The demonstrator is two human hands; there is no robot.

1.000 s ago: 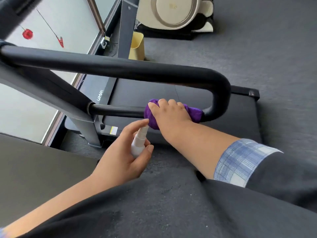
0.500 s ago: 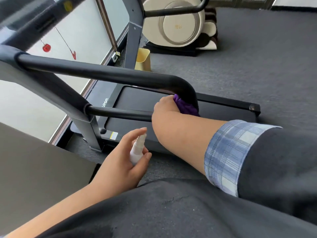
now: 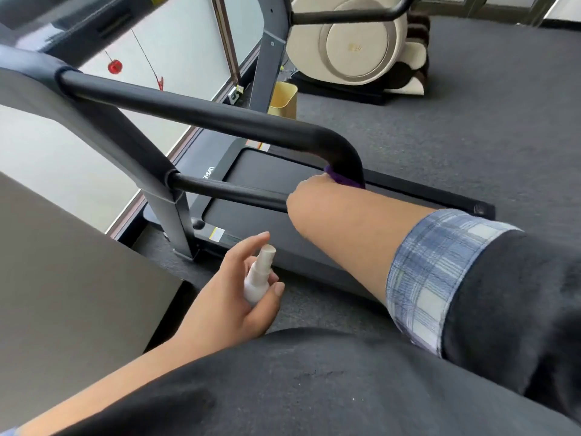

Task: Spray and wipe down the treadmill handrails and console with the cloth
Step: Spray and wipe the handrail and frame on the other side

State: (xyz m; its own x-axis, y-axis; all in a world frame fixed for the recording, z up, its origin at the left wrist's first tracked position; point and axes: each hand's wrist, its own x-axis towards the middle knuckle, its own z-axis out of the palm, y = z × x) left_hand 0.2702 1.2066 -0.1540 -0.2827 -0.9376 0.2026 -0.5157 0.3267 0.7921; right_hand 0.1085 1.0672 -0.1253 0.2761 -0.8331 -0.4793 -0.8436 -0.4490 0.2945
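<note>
At the handrail's [image 3: 220, 118] smooth bend, right hand [image 3: 309, 196] clutches purple cloth [image 3: 344, 179]; left hand's [image 3: 229, 297] fingers wrap a white spray bottle [image 3: 259, 278].

Right hand [image 3: 309, 196]: fingers hidden behind the wrist and the handrail [image 3: 220, 121] bend; grip not discernible.
Purple cloth [image 3: 344, 180]: only a sliver is shown beneath the bend.
Spray bottle [image 3: 259, 278]: lower body covered by the left hand [image 3: 231, 297].
Console [image 3: 63, 20]: blurred, cut off by the top edge.
Belt logo [image 3: 208, 178]: partly hidden, unreadable.
</note>
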